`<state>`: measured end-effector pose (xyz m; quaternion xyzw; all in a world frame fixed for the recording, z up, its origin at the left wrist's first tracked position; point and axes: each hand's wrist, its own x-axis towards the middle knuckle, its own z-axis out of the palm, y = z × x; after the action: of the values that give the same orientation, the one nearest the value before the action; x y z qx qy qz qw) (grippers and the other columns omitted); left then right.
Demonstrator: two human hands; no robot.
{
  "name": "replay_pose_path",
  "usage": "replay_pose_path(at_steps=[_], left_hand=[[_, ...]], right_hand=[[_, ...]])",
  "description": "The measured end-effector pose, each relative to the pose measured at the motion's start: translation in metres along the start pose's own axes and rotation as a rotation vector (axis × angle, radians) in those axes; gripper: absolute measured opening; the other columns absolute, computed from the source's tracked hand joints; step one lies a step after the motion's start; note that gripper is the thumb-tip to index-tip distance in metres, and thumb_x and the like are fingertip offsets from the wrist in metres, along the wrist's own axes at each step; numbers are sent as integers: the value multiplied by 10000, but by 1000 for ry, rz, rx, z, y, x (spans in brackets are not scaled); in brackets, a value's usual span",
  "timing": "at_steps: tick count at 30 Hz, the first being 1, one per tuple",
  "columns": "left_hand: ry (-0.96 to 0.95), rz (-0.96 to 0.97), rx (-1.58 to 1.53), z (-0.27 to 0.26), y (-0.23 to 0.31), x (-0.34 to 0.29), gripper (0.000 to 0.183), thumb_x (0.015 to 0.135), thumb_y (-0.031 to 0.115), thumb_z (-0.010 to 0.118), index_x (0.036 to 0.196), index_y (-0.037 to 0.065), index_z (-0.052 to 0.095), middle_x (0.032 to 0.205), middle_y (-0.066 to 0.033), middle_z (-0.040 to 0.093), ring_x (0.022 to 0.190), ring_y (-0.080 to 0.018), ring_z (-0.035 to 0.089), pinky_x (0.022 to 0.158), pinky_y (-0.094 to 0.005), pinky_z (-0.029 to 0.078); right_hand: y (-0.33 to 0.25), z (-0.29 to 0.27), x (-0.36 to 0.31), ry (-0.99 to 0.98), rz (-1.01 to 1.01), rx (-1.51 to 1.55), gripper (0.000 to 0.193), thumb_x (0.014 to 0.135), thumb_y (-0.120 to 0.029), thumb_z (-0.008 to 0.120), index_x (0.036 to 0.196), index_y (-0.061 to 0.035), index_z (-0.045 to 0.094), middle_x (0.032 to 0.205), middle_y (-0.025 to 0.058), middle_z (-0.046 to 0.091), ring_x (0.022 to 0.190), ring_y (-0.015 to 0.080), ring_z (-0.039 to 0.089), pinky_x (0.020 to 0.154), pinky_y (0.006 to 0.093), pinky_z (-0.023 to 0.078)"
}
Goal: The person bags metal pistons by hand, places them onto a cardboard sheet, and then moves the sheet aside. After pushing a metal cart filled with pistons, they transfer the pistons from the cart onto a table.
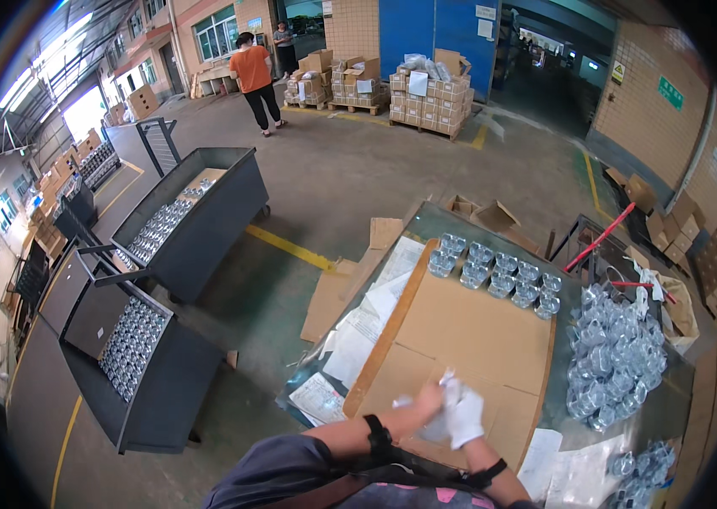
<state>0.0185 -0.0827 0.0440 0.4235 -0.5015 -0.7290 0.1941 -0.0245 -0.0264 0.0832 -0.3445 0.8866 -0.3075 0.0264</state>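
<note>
Head view: pale, partly see-through item (435, 429) sits at the hands, low between the left hand (429, 399) and the gloved right hand (465, 416), over the near half of the cardboard sheet (451, 327); the two hands are drawn close together, fingers curled in rather than spread, but motion blur hides the contact, so cannot tell which one carries the item or how firmly; its long axis cannot be read either; key relation looks to be hands versus clear glass pieces: two short rows of glass pieces (502, 284) stand straight ahead on the sheet's far end, well apart from the hands, rows running crosswise and slanting nearer toward the right; heap of clear pieces (613, 360) lies off to the right, beside the sheet on the table (566, 399), right hand nearer to it; small cluster of clear pieces (642, 471) nearer the body, also on the right side
</note>
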Motion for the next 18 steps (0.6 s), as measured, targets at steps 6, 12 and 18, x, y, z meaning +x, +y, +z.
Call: replay_pose_path(at_steps=[6, 12, 18], left_hand=[[-62, -167, -66, 7, 18, -27, 297, 799, 72, 449, 1033, -47, 589, 873, -179, 636, 733, -269, 616, 643, -406, 482], [71, -294, -138, 19, 7, -4, 296, 807, 82, 444, 1046, -27, 582, 888, -168, 628, 726, -270, 606, 623, -418, 478], [-247, -35, -246, -5, -38, 4, 143, 817, 197, 548, 891, 90, 608, 849, -101, 613, 882, -228, 613, 803, -332, 489]], right_hand=[[24, -2, 31, -2, 194, 153, 427, 921, -354, 466, 647, -58, 606, 633, 208, 603, 585, 342, 612, 521, 429, 461], [-39, -39, -5, 20, 16, 499, 335, 912, -278, 535, 715, -19, 613, 587, 114, 602, 541, 112, 554, 508, 338, 445], [-17, -26, 13, 2, 108, 782, 311, 900, -210, 543, 656, -24, 594, 533, 136, 535, 461, 127, 513, 467, 313, 426]])
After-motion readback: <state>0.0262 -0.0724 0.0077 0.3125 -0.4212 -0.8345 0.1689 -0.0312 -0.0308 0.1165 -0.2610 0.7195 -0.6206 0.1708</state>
